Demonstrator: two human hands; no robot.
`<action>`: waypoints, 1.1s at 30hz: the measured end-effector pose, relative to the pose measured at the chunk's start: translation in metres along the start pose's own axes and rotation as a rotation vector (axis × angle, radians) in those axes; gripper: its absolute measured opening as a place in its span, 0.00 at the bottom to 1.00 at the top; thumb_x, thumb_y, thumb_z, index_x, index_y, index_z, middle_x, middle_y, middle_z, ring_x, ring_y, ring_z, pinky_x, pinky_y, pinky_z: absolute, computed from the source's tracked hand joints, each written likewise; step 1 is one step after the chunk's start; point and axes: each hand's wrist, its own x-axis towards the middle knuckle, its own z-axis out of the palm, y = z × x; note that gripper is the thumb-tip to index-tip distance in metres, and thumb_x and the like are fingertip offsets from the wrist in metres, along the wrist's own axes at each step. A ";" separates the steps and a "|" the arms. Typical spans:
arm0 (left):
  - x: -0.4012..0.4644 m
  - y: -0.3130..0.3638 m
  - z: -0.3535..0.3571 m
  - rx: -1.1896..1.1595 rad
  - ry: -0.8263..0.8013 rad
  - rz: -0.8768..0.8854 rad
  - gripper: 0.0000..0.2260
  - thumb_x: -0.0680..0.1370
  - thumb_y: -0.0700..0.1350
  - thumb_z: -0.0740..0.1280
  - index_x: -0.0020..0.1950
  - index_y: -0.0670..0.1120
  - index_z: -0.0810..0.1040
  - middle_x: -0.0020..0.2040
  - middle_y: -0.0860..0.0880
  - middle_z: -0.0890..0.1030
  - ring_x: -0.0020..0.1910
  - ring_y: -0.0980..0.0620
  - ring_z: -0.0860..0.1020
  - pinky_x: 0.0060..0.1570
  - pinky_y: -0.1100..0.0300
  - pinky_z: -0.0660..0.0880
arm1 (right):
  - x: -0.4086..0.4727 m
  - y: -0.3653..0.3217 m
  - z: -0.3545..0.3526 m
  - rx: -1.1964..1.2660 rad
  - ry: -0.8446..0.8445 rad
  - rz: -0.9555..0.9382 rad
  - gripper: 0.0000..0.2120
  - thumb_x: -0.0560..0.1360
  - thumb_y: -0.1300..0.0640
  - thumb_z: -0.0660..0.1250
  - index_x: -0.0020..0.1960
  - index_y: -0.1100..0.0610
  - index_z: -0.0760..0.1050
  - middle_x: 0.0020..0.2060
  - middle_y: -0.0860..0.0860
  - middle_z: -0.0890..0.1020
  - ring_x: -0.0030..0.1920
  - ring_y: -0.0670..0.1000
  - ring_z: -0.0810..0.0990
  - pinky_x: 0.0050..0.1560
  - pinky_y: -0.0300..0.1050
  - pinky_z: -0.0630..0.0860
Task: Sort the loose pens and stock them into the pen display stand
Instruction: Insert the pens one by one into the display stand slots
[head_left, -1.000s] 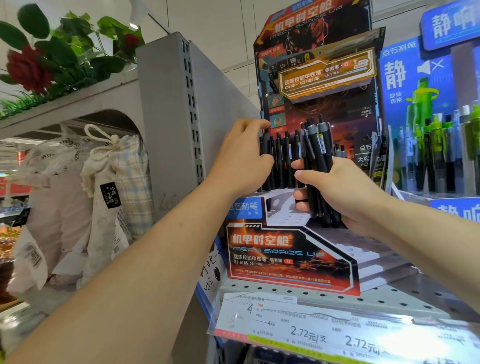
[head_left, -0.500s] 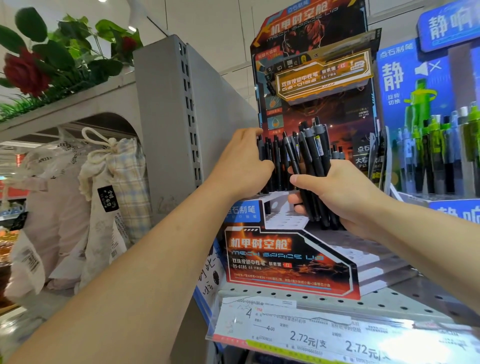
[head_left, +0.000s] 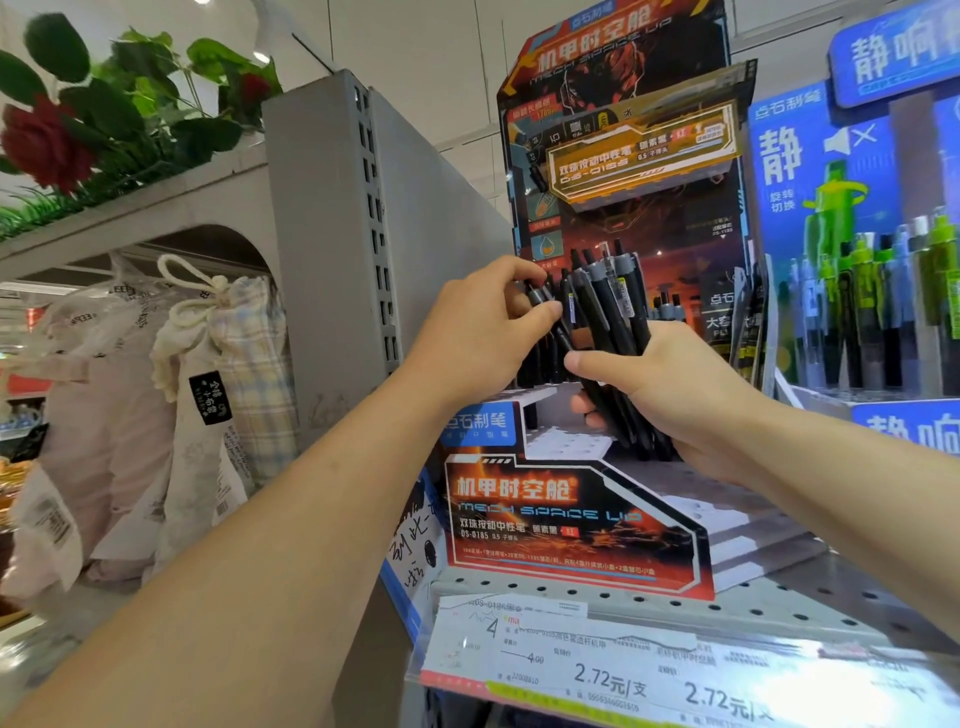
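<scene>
Display stand: the pen display stand (head_left: 571, 514) sits on the perforated shelf (head_left: 779, 603). I see its white stepped tiers mostly bare, with a row of black pens standing upright in the back tier, toward 12 o'clock.
Right hand: my right hand (head_left: 670, 395) is wrapped closed around the bundle of pens (head_left: 613, 322), held over the stand's tiers.
Left hand: my left hand (head_left: 483, 338) pinches one single pen (head_left: 545, 312) between thumb and fingers, at 9 o'clock from the bundle.
Where the pens are: the bundle is in the air, in my fist, not yet in any slot.
Long axis: the bundle runs near vertical, leaning toward 11 o'clock. Clicker ends point up, and I judge the tips point down behind my palm.
Single pen axis: it tilts more steeply than the rest, top toward 10 o'clock.
Risk, bundle: I judge that drawing one pen sideways could drag its neighbours out, as they press together and my grip is low on the barrels.
Risk, stand: the drawn pen could knock the upright row just behind it.
Risk, slot: a tilted pen may miss its hole.
</scene>
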 end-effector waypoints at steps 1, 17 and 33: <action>0.000 0.000 0.000 -0.018 0.005 0.000 0.14 0.80 0.52 0.69 0.64 0.53 0.76 0.46 0.51 0.83 0.48 0.53 0.82 0.52 0.55 0.79 | 0.001 0.000 0.000 0.029 0.007 0.019 0.04 0.77 0.57 0.73 0.52 0.54 0.82 0.37 0.53 0.86 0.38 0.54 0.87 0.36 0.46 0.83; -0.004 0.003 -0.002 -0.297 0.327 0.064 0.19 0.82 0.40 0.64 0.70 0.57 0.65 0.60 0.50 0.74 0.46 0.51 0.84 0.33 0.67 0.80 | 0.006 0.001 0.000 0.074 0.179 0.094 0.06 0.83 0.57 0.64 0.53 0.53 0.80 0.41 0.54 0.80 0.29 0.49 0.84 0.34 0.49 0.84; 0.005 0.004 -0.003 -0.050 0.028 -0.054 0.24 0.78 0.43 0.67 0.73 0.56 0.70 0.65 0.54 0.72 0.53 0.60 0.73 0.54 0.69 0.69 | 0.002 -0.003 -0.002 0.049 0.101 0.101 0.07 0.83 0.55 0.65 0.59 0.50 0.79 0.47 0.57 0.82 0.31 0.47 0.84 0.34 0.43 0.82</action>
